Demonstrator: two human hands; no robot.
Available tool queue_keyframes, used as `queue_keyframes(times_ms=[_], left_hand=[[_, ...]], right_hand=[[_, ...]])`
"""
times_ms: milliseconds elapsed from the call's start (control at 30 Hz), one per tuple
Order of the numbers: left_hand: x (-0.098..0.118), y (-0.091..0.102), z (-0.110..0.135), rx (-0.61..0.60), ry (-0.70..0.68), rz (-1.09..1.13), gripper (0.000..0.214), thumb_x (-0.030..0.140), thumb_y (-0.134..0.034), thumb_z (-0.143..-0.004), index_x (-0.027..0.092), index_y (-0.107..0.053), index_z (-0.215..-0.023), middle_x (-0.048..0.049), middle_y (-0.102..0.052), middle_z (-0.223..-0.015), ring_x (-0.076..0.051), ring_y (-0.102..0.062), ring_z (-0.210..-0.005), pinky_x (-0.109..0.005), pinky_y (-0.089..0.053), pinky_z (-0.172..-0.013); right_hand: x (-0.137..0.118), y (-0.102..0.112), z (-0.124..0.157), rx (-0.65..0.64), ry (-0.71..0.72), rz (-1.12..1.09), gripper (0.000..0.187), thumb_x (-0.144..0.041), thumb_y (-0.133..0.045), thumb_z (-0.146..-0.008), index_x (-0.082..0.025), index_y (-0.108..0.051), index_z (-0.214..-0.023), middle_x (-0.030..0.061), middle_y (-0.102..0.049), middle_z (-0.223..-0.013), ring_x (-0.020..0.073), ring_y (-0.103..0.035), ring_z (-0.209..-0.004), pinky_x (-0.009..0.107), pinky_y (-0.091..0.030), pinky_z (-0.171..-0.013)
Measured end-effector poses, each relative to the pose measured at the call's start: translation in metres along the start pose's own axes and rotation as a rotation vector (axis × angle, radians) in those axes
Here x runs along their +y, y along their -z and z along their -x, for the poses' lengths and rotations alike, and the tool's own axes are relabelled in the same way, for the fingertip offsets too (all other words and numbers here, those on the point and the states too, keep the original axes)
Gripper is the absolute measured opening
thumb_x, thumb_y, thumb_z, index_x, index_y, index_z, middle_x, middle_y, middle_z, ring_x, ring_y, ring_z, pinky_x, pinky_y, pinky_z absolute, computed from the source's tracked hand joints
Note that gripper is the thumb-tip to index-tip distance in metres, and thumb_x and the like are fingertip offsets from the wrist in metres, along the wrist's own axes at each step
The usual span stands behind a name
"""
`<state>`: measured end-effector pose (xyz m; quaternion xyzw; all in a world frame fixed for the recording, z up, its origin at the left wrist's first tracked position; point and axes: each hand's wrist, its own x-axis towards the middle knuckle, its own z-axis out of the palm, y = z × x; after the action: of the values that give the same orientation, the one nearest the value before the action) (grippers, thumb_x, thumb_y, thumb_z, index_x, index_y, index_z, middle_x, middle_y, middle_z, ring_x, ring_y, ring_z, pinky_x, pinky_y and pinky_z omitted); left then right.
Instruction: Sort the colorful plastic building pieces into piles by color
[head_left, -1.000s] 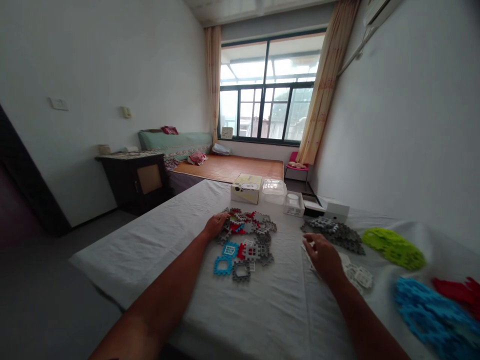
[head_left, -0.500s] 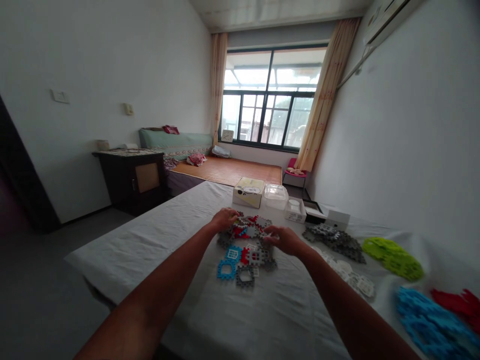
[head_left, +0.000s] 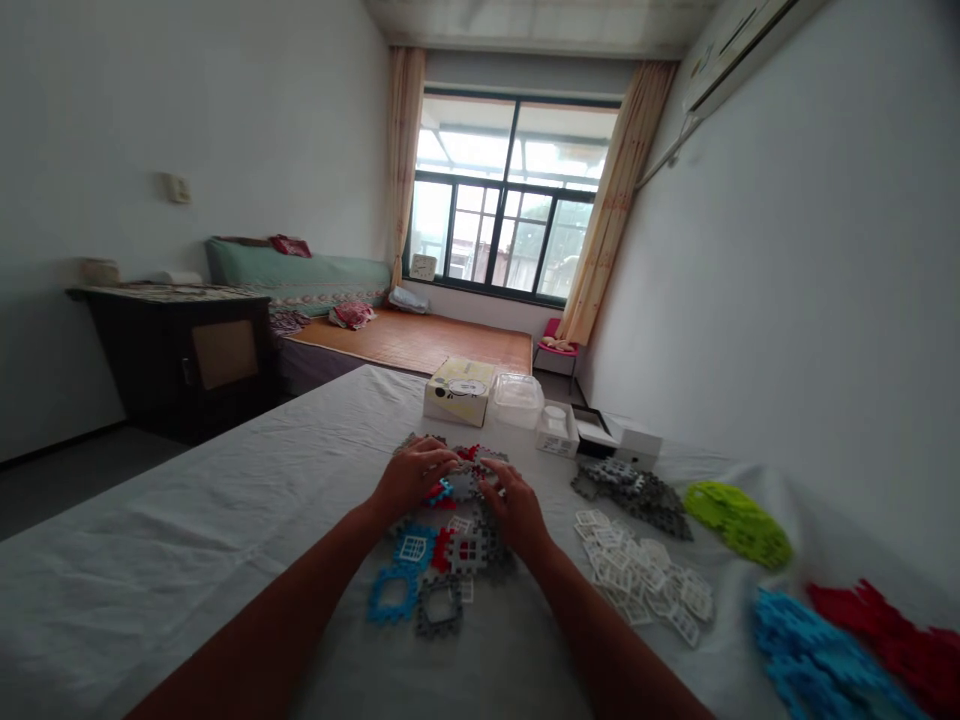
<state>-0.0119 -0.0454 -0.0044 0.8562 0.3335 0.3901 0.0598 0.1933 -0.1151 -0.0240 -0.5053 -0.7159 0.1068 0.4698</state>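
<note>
A flat patchwork of interlocking square tiles [head_left: 450,545] in grey, red, blue and white lies on the white-covered table [head_left: 225,540]. My left hand [head_left: 411,475] rests on its far left part with fingers curled over the tiles. My right hand [head_left: 516,512] presses down on the tiles just to the right, fingers bent. Both hands meet over a grey tile [head_left: 466,484] near the middle. A blue frame tile [head_left: 390,595] and a grey frame tile [head_left: 439,606] form the near edge.
Loose piles lie to the right: white window pieces [head_left: 645,580], grey tiles [head_left: 630,490], lime-green tiles [head_left: 739,520], blue tiles [head_left: 810,650], red tiles [head_left: 892,640]. A cardboard box [head_left: 459,390], a clear tub [head_left: 516,400] and small white boxes [head_left: 600,432] stand at the far edge.
My right hand left the white pieces on the right and came over to the tile patchwork beside my left hand. The camera view shifted right and closer.
</note>
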Motion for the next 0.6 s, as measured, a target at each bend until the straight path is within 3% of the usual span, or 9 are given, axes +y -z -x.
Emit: queue_keyframes(times_ms=[100,200,300,433,500,600], left_hand=[[0.015,-0.009,0.001,-0.065,-0.028,0.194,0.03,0.039,-0.046,-0.093,0.023,-0.07,-0.101,-0.0036,-0.067,-0.097,-0.015,-0.061,-0.091,-0.025,-0.047,-0.084],[0.024,-0.014,0.004,-0.08,0.004,0.252,0.033,0.039,-0.045,-0.093,0.023,-0.064,-0.114,-0.0043,-0.066,-0.108,-0.016,-0.061,-0.098,-0.026,-0.047,-0.088],[0.024,-0.012,0.006,-0.061,0.041,0.232,0.035,0.039,-0.041,-0.094,0.023,-0.061,-0.118,-0.0049,-0.063,-0.114,-0.017,-0.06,-0.101,-0.026,-0.047,-0.089],[0.021,-0.009,0.006,-0.023,0.008,0.198,0.033,0.036,-0.038,-0.096,0.022,-0.065,-0.111,-0.005,-0.065,-0.11,-0.018,-0.058,-0.106,-0.028,-0.044,-0.094],[0.021,-0.01,0.005,-0.026,-0.003,0.197,0.034,0.035,-0.037,-0.096,0.022,-0.065,-0.111,-0.0051,-0.065,-0.11,-0.017,-0.059,-0.104,-0.028,-0.045,-0.093],[0.021,-0.012,0.006,-0.061,-0.021,0.189,0.034,0.034,-0.037,-0.096,0.022,-0.065,-0.111,-0.0054,-0.065,-0.111,-0.017,-0.06,-0.104,-0.027,-0.045,-0.093]], right_hand=[[-0.006,-0.001,-0.002,-0.02,0.0,-0.025,0.03,-0.039,-0.048,-0.09,-0.024,-0.065,-0.11,0.0032,-0.069,-0.104,0.0183,-0.063,-0.087,0.032,-0.051,-0.08],[0.005,0.014,-0.006,0.024,-0.029,-0.015,0.029,-0.043,-0.051,-0.088,-0.022,-0.071,-0.092,0.0048,-0.071,-0.093,0.0193,-0.064,-0.086,0.031,-0.051,-0.077],[0.041,0.054,-0.012,0.166,-0.153,0.003,0.037,-0.049,-0.053,-0.083,-0.017,-0.07,-0.09,0.0086,-0.07,-0.088,0.0204,-0.064,-0.077,0.031,-0.053,-0.067],[0.104,0.122,-0.008,0.544,-0.474,-0.042,0.046,-0.053,-0.062,-0.069,-0.015,-0.066,-0.093,0.0047,-0.067,-0.071,0.0165,-0.061,-0.055,0.029,-0.052,-0.051],[0.128,0.147,0.0,0.678,-0.534,-0.039,0.048,-0.055,-0.061,-0.066,-0.014,-0.063,-0.092,0.0041,-0.065,-0.068,0.0164,-0.061,-0.053,0.029,-0.052,-0.05],[0.149,0.167,0.01,0.751,-0.543,-0.024,0.05,-0.056,-0.052,-0.068,-0.013,-0.061,-0.093,0.0041,-0.063,-0.067,0.0174,-0.061,-0.055,0.031,-0.054,-0.054]])
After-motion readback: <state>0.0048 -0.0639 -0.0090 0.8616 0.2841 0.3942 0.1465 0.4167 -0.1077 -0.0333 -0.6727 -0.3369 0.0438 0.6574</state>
